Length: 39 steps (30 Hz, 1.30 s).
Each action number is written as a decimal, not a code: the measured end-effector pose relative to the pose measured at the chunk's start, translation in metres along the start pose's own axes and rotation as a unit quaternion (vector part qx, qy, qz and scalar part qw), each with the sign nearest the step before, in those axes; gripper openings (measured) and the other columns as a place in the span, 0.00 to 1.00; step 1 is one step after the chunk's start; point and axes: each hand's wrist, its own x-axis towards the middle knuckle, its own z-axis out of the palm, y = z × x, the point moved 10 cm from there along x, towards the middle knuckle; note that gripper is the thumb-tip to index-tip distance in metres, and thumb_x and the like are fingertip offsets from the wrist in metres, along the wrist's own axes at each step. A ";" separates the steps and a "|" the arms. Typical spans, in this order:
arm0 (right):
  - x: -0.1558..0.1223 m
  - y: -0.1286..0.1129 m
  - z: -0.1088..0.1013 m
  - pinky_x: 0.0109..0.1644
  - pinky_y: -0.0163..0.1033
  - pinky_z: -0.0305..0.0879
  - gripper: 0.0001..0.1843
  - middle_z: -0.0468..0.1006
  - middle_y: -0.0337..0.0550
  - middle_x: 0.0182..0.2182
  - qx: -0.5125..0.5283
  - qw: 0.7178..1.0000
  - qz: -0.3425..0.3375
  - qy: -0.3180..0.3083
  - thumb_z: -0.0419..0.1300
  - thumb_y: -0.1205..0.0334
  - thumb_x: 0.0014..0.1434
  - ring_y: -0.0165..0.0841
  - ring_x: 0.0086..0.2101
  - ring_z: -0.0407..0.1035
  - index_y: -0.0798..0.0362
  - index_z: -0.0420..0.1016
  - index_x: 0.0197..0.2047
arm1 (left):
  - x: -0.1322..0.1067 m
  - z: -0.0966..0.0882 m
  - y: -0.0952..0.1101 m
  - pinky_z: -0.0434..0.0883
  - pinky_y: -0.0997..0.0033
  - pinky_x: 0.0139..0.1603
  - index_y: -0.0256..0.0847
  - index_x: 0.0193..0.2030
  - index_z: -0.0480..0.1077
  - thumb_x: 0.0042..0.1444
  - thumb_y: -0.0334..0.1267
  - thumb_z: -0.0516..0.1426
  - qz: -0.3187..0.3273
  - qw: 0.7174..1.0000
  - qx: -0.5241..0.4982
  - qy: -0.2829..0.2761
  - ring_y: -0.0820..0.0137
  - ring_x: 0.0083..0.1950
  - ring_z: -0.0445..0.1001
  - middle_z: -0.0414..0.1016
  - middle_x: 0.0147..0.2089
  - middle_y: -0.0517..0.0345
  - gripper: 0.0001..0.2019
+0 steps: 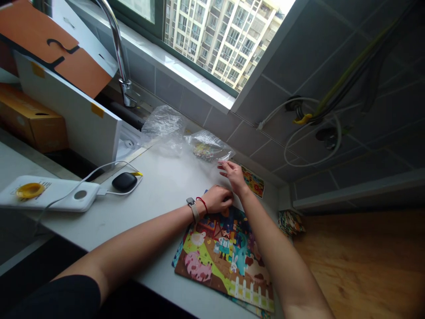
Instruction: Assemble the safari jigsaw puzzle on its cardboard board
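A farm-scene jigsaw puzzle, with a pig, a chicken, a rabbit and a white fence, lies on the counter over at least one other board. My left hand rests at its far edge with the fingers curled in; what they hold, if anything, is hidden. Just beyond, my right hand has its fingertips pinched at the near corner of a clear plastic bag. Small colourful pieces show inside that bag. A colourful picture card lies partly behind my right hand.
Another crumpled clear bag lies near the chrome faucet. To the left are a white power bank with a cable and a small black case. A stack of colourful pieces sits at right. White cables hang from the wall.
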 end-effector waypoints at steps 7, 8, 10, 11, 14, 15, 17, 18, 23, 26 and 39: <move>-0.052 -0.001 -0.067 0.41 0.41 0.75 0.25 0.84 0.46 0.42 0.005 0.995 0.005 0.101 0.74 0.40 0.51 0.38 0.39 0.78 0.48 0.81 0.44 | -0.001 -0.003 -0.002 0.69 0.73 0.40 0.38 0.35 0.80 0.66 0.36 0.58 -0.012 0.999 -0.030 0.006 0.69 0.34 0.77 0.83 0.33 0.55 0.11; -0.069 0.002 -0.079 0.40 0.41 0.75 0.25 0.84 0.45 0.41 0.004 0.993 0.006 0.118 0.74 0.40 0.50 0.38 0.38 0.77 0.48 0.81 0.45 | -0.001 -0.003 -0.002 0.69 0.73 0.40 0.39 0.36 0.80 0.66 0.36 0.58 -0.011 0.999 -0.038 0.006 0.69 0.35 0.78 0.83 0.34 0.55 0.10; -0.107 0.011 -0.102 0.40 0.42 0.75 0.24 0.83 0.44 0.38 0.003 0.990 0.008 0.143 0.73 0.40 0.52 0.37 0.36 0.77 0.48 0.81 0.45 | -0.002 -0.005 -0.001 0.70 0.73 0.41 0.39 0.38 0.80 0.66 0.36 0.58 -0.009 0.998 -0.057 0.009 0.69 0.36 0.79 0.84 0.36 0.55 0.09; -0.127 0.017 -0.112 0.40 0.42 0.76 0.23 0.83 0.44 0.36 0.001 0.988 0.007 0.153 0.73 0.40 0.53 0.37 0.35 0.77 0.47 0.81 0.44 | -0.002 -0.006 0.000 0.71 0.73 0.42 0.39 0.39 0.80 0.66 0.36 0.58 -0.010 0.998 -0.067 0.013 0.69 0.36 0.80 0.84 0.36 0.55 0.09; -0.179 0.032 -0.140 0.40 0.45 0.78 0.18 0.83 0.44 0.31 -0.048 0.982 -0.020 0.179 0.71 0.41 0.58 0.38 0.32 0.78 0.47 0.83 0.40 | -0.003 -0.014 0.002 0.74 0.74 0.41 0.39 0.41 0.80 0.68 0.38 0.56 -0.022 0.994 -0.097 0.036 0.70 0.37 0.81 0.85 0.36 0.55 0.11; -0.194 0.038 -0.150 0.39 0.46 0.78 0.18 0.83 0.44 0.30 -0.061 0.979 -0.029 0.193 0.70 0.41 0.58 0.39 0.31 0.78 0.47 0.84 0.40 | -0.003 -0.018 0.004 0.75 0.74 0.41 0.38 0.41 0.80 0.69 0.39 0.56 -0.027 0.993 -0.104 0.046 0.70 0.37 0.81 0.85 0.36 0.55 0.12; -0.216 0.048 -0.170 0.37 0.46 0.78 0.19 0.83 0.44 0.29 -0.078 0.966 -0.051 0.241 0.70 0.41 0.58 0.39 0.29 0.78 0.48 0.83 0.39 | -0.003 -0.028 0.010 0.76 0.73 0.42 0.37 0.42 0.79 0.69 0.40 0.55 -0.036 0.991 -0.111 0.064 0.70 0.37 0.82 0.85 0.35 0.54 0.13; -0.225 0.052 -0.179 0.35 0.45 0.77 0.19 0.82 0.43 0.28 -0.081 0.958 -0.060 0.269 0.70 0.41 0.58 0.39 0.28 0.77 0.49 0.83 0.39 | -0.004 -0.033 0.014 0.77 0.73 0.42 0.36 0.43 0.79 0.70 0.41 0.55 -0.041 0.990 -0.113 0.069 0.70 0.37 0.82 0.84 0.35 0.53 0.14; -0.245 0.071 -0.217 0.32 0.39 0.72 0.19 0.78 0.38 0.24 0.007 0.918 -0.088 0.388 0.68 0.42 0.60 0.33 0.24 0.72 0.51 0.81 0.39 | -0.022 -0.022 0.063 0.80 0.70 0.45 0.40 0.56 0.77 0.69 0.48 0.59 -0.039 0.988 -0.113 -0.095 0.67 0.44 0.84 0.85 0.46 0.52 0.17; -0.242 0.081 -0.221 0.31 0.37 0.70 0.19 0.77 0.37 0.24 0.061 0.914 -0.073 0.395 0.69 0.42 0.59 0.31 0.24 0.70 0.51 0.80 0.39 | -0.047 0.010 0.110 0.76 0.56 0.63 0.44 0.70 0.67 0.61 0.56 0.66 0.036 0.980 -0.009 -0.196 0.55 0.63 0.78 0.77 0.64 0.45 0.35; -0.236 0.083 -0.214 0.30 0.38 0.70 0.20 0.76 0.37 0.23 0.084 0.928 -0.056 0.359 0.66 0.39 0.62 0.33 0.23 0.70 0.48 0.80 0.37 | -0.093 0.145 0.145 0.53 0.39 0.80 0.47 0.78 0.57 0.70 0.61 0.54 0.118 0.937 0.184 -0.273 0.44 0.83 0.43 0.46 0.83 0.44 0.36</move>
